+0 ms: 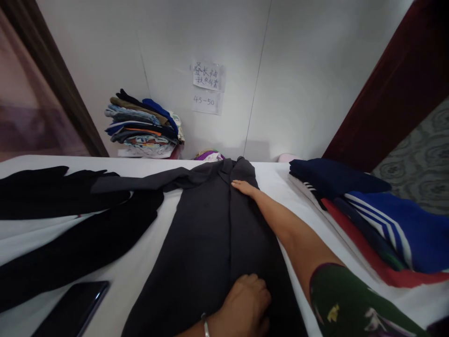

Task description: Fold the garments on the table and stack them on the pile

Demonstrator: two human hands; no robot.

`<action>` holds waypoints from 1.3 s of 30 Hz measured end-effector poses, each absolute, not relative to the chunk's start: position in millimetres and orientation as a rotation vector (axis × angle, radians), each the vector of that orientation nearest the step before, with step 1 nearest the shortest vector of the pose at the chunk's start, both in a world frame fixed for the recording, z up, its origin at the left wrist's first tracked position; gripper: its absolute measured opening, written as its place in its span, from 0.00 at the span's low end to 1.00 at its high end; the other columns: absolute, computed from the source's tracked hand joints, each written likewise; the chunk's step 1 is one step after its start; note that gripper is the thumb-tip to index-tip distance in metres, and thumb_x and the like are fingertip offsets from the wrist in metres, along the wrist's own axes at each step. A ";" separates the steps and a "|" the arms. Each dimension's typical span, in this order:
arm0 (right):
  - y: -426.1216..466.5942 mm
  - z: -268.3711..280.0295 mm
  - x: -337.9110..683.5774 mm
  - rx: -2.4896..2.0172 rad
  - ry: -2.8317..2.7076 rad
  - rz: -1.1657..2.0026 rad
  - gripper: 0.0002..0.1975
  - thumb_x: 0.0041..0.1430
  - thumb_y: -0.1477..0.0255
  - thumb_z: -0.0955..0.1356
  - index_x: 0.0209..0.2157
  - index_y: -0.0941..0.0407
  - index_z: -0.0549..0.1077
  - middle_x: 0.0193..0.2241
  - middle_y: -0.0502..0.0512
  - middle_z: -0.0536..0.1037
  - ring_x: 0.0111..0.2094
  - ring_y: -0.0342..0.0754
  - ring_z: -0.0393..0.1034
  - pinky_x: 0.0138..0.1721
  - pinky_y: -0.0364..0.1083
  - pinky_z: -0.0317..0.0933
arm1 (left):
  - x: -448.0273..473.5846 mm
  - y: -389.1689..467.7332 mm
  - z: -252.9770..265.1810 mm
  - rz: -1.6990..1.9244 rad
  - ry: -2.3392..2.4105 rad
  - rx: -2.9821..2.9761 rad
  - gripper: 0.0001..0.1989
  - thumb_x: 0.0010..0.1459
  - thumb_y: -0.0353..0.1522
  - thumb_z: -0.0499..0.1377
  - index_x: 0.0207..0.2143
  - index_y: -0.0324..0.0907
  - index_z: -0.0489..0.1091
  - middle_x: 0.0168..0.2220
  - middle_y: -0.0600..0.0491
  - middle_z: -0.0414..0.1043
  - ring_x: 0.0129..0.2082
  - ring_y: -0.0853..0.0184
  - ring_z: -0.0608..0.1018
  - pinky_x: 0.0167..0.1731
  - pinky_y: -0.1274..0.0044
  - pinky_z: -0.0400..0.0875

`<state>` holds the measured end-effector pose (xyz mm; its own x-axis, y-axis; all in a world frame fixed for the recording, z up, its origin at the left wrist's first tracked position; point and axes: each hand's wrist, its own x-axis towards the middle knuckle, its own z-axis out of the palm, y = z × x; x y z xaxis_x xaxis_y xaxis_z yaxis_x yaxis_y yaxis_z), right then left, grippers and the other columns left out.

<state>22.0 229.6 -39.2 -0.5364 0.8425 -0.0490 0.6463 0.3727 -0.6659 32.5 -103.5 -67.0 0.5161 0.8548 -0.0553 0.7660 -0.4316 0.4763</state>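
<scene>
A long dark grey coat lies face up on a white-covered table, its collar at the far edge. One sleeve stretches out to the left; the other sleeve cannot be made out. My right hand rests on the coat's upper front just below the collar, fingers extended along the front seam. Lower down, my left hand, with a bracelet at the wrist, is closed on the coat's front to the right of the seam. Its fingertips are hidden beneath the knuckles.
Black garments spread across the table's left side, with a dark phone in front of them. Folded clothes are stacked at the right. Another clothes pile stands behind the table, near paper signs on the wall.
</scene>
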 end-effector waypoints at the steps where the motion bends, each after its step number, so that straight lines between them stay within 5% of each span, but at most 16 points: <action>1: 227.5 -36.3 32.8 -1.292 -2.265 0.956 0.21 0.62 0.62 0.63 0.54 0.54 0.72 0.57 0.54 0.70 0.59 0.49 0.61 0.61 0.49 0.50 | 32.0 -106.2 -62.9 0.289 1.336 2.272 0.10 0.53 0.39 0.60 0.36 0.44 0.69 0.42 0.51 0.72 0.42 0.60 0.70 0.44 0.70 0.62; 5: 217.0 -30.4 89.9 -1.330 -1.936 0.957 0.19 0.60 0.67 0.63 0.50 0.55 0.75 0.52 0.54 0.75 0.53 0.48 0.68 0.54 0.46 0.61 | 33.5 -111.3 -53.5 0.316 1.367 2.195 0.07 0.54 0.36 0.56 0.34 0.44 0.68 0.41 0.51 0.71 0.43 0.61 0.69 0.49 0.69 0.60; 8: 205.2 -34.3 125.7 -1.429 -1.783 0.992 0.15 0.57 0.69 0.66 0.44 0.59 0.76 0.42 0.59 0.79 0.40 0.48 0.74 0.39 0.46 0.69 | 34.3 -112.1 -53.0 0.368 1.374 2.221 0.06 0.53 0.35 0.56 0.33 0.43 0.68 0.39 0.51 0.70 0.43 0.61 0.69 0.48 0.70 0.60; 12: 190.7 -46.0 135.7 -1.534 -1.771 1.060 0.10 0.54 0.70 0.69 0.36 0.59 0.77 0.29 0.57 0.78 0.24 0.42 0.71 0.24 0.40 0.66 | 32.6 -114.3 -52.1 0.468 1.378 2.270 0.06 0.53 0.32 0.54 0.34 0.43 0.69 0.38 0.54 0.70 0.42 0.63 0.69 0.47 0.71 0.59; 16: 188.0 -49.9 119.0 -1.620 -1.884 0.994 0.08 0.48 0.71 0.71 0.32 0.59 0.77 0.23 0.52 0.76 0.21 0.42 0.67 0.20 0.39 0.59 | 31.8 -114.6 -50.9 0.461 1.392 2.290 0.06 0.54 0.33 0.53 0.33 0.44 0.68 0.38 0.54 0.70 0.42 0.63 0.69 0.47 0.72 0.60; 29: 186.5 -40.2 130.2 -1.712 -2.304 0.488 0.15 0.50 0.77 0.65 0.39 0.58 0.79 0.39 0.59 0.80 0.44 0.53 0.73 0.44 0.46 0.63 | 33.0 -109.6 -53.3 0.328 1.326 2.313 0.10 0.51 0.38 0.57 0.31 0.41 0.71 0.37 0.47 0.74 0.41 0.58 0.73 0.47 0.67 0.64; 33: 203.5 -26.2 109.9 -1.573 -2.366 0.327 0.24 0.60 0.69 0.62 0.57 0.59 0.68 0.61 0.61 0.63 0.62 0.53 0.55 0.59 0.46 0.51 | 36.2 -103.1 -65.8 0.312 1.338 2.385 0.11 0.50 0.41 0.60 0.30 0.42 0.71 0.36 0.48 0.75 0.40 0.57 0.74 0.41 0.68 0.66; 39: 240.1 -15.9 55.4 -1.579 -2.382 0.241 0.34 0.66 0.58 0.54 0.68 0.59 0.44 0.69 0.62 0.37 0.69 0.57 0.29 0.64 0.58 0.38 | 46.7 -83.5 -99.2 0.232 1.304 2.549 0.14 0.53 0.43 0.62 0.25 0.43 0.69 0.28 0.50 0.76 0.28 0.62 0.75 0.21 0.73 0.55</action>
<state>55.4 240.1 -15.9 -0.3682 0.9201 0.1338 0.8747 0.3915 -0.2857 46.7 -83.5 -99.2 0.5826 0.8125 0.0197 0.7696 -0.5592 0.3083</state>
